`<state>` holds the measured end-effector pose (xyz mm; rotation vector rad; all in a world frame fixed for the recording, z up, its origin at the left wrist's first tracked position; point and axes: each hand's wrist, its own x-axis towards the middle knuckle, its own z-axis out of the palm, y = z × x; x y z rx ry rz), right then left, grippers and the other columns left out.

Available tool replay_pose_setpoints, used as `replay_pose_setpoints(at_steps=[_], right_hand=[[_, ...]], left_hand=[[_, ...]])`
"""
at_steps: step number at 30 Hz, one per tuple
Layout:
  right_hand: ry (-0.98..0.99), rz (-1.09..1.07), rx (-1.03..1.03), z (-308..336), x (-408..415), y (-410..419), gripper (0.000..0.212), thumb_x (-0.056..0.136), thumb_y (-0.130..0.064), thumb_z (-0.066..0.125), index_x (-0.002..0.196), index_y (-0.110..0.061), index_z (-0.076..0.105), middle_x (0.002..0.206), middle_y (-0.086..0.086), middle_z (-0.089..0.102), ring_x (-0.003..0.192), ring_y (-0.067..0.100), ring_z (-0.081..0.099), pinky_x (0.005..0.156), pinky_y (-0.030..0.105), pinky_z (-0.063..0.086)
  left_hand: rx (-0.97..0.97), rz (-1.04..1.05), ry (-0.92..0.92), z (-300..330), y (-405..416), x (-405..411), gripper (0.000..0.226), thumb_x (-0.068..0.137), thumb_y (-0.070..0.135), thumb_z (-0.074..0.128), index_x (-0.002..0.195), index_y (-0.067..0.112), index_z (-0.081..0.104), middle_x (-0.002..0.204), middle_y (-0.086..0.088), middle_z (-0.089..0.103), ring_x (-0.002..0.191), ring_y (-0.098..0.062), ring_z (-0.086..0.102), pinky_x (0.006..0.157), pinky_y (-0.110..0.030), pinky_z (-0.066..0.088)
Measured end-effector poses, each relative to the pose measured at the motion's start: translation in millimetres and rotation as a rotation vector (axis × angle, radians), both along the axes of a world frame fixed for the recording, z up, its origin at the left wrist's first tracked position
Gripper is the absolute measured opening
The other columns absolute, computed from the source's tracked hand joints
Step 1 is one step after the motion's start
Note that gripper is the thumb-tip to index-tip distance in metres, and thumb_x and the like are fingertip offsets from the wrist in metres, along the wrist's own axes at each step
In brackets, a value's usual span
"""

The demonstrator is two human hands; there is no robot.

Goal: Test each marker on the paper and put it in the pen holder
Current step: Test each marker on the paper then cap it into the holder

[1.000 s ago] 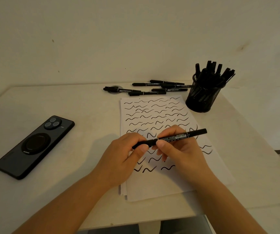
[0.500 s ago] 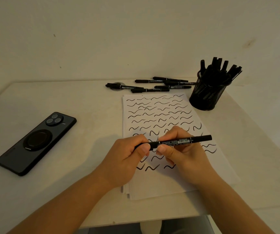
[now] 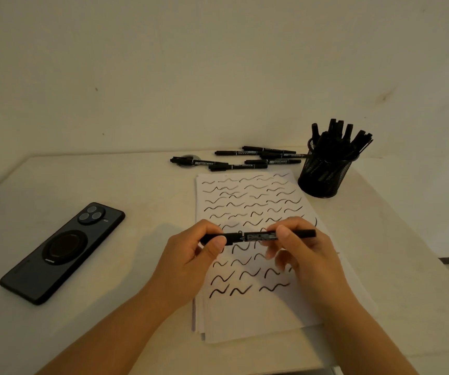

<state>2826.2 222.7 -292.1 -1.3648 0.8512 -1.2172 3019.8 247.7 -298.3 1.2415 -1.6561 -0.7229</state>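
Left hand (image 3: 190, 255) and right hand (image 3: 303, 250) both pinch one slim black marker with a white printed label (image 3: 258, 236), held level just above the white paper sheet covered in black squiggles (image 3: 245, 201). Left fingers grip the cap end, right fingers the barrel; looks like capping or uncapping, can't tell which. Risks: cap not seated fully, so the tip dries out in the holder; an exposed tip could smear a finger. Black wire-mesh pen holder (image 3: 324, 175), packed with markers, sits beyond the right hand; a crowded cup could block insertion or tip. Loose black markers (image 3: 245, 159) lie on the pale surface (image 3: 136, 190) beyond the hands. Black smartphone (image 3: 61, 253) left of the left hand.
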Motion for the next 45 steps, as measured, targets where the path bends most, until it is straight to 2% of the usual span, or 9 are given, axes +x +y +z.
replay_pose_setpoints(at_steps=[4, 9, 12, 15, 20, 27, 32, 39, 45], right_hand=[[0.293, -0.050, -0.057, 11.7, -18.0, -15.9, 0.008, 0.075, -0.018, 0.068, 0.073, -0.026, 0.069, 0.068, -0.001, 0.067, 0.056, 0.006, 0.058, 0.049, 0.016, 0.046], [0.780, -0.040, -0.326, 37.5, -11.9, -28.9, 0.006, 0.074, -0.041, 0.065, 0.078, -0.044, 0.061, 0.071, -0.017, 0.063, 0.065, -0.001, 0.056, 0.056, 0.013, 0.042], [0.929, -0.135, -0.499, 50.2, -4.3, -37.6, 0.017, 0.077, -0.049, 0.056, 0.084, -0.035, 0.064, 0.068, -0.018, 0.059, 0.061, -0.002, 0.051, 0.059, 0.015, 0.038], [0.887, -0.181, -0.550, 61.3, -5.1, -50.0, 0.027, 0.078, -0.047, 0.053, 0.083, -0.025, 0.067, 0.065, -0.020, 0.054, 0.060, -0.007, 0.049, 0.055, 0.011, 0.035], [0.725, -0.329, -0.418, 78.1, -24.2, -85.1, 0.009, 0.081, -0.030, 0.066, 0.089, -0.026, 0.064, 0.068, -0.020, 0.058, 0.070, -0.012, 0.056, 0.060, 0.002, 0.041], [0.541, -0.567, -0.357, 116.6, -61.5, -130.2, 0.029, 0.083, -0.026, 0.065, 0.102, -0.038, 0.046, 0.077, -0.018, 0.061, 0.072, -0.004, 0.059, 0.055, 0.010, 0.040], [0.466, -0.697, -0.375, 123.6, -72.2, -147.3, 0.041, 0.083, -0.021, 0.064, 0.107, -0.041, 0.037, 0.077, -0.018, 0.059, 0.068, -0.009, 0.058, 0.045, 0.009, 0.040], [0.712, -0.737, -0.403, 107.0, -73.4, -157.7, 0.056, 0.083, -0.015, 0.060, 0.124, -0.036, 0.028, 0.067, -0.012, 0.056, 0.062, 0.003, 0.056, 0.050, 0.025, 0.044], [0.927, -0.599, -0.325, 94.2, -65.6, -161.5, 0.038, 0.091, -0.016, 0.047, 0.126, -0.027, 0.035, 0.073, 0.005, 0.058, 0.064, 0.024, 0.058, 0.057, 0.040, 0.051]], left_hand=[[-0.022, 0.052, -0.044, 14.9, -9.7, 5.1, 0.015, 0.082, 0.050, 0.050, 0.079, 0.036, 0.055, 0.062, 0.021, 0.058, 0.047, 0.000, 0.048, 0.044, -0.007, 0.035], [-0.094, 0.024, -0.156, 41.3, -35.9, -12.7, 0.003, 0.081, 0.042, 0.053, 0.079, 0.043, 0.054, 0.075, 0.019, 0.062, 0.071, -0.002, 0.058, 0.063, -0.007, 0.045], [-0.177, -0.038, -0.201, 57.1, -52.5, -30.9, 0.004, 0.083, 0.039, 0.055, 0.082, 0.042, 0.053, 0.076, 0.018, 0.062, 0.079, 0.003, 0.058, 0.069, -0.009, 0.046], [-0.229, -0.069, -0.182, 71.2, -68.8, -43.4, 0.012, 0.084, 0.035, 0.060, 0.083, 0.045, 0.053, 0.078, 0.016, 0.063, 0.080, 0.003, 0.059, 0.068, -0.013, 0.048], [-0.184, -0.072, -0.130, 82.7, -109.3, -49.8, 0.012, 0.088, 0.032, 0.055, 0.085, 0.043, 0.053, 0.084, 0.019, 0.062, 0.084, 0.009, 0.057, 0.069, -0.006, 0.044], [0.018, 0.085, -0.727, 39.4, -189.5, -15.5, 0.021, 0.092, 0.035, 0.047, 0.110, 0.024, 0.054, 0.115, 0.004, 0.051, 0.097, -0.010, 0.051, 0.078, -0.026, 0.043], [-0.093, 0.183, -1.043, 6.8, -215.2, 12.8, 0.024, 0.093, 0.033, 0.044, 0.114, 0.025, 0.051, 0.116, 0.004, 0.051, 0.105, -0.015, 0.046, 0.073, -0.028, 0.040], [-0.046, 0.199, -1.053, -5.5, -228.5, 22.7, 0.026, 0.092, 0.039, 0.045, 0.111, 0.025, 0.055, 0.113, 0.003, 0.051, 0.103, -0.015, 0.045, 0.071, -0.029, 0.043], [-0.016, 0.188, -1.001, -7.4, -231.6, 22.7, 0.026, 0.089, 0.042, 0.050, 0.106, 0.024, 0.058, 0.113, 0.004, 0.049, 0.105, -0.014, 0.044, 0.074, -0.026, 0.040]])
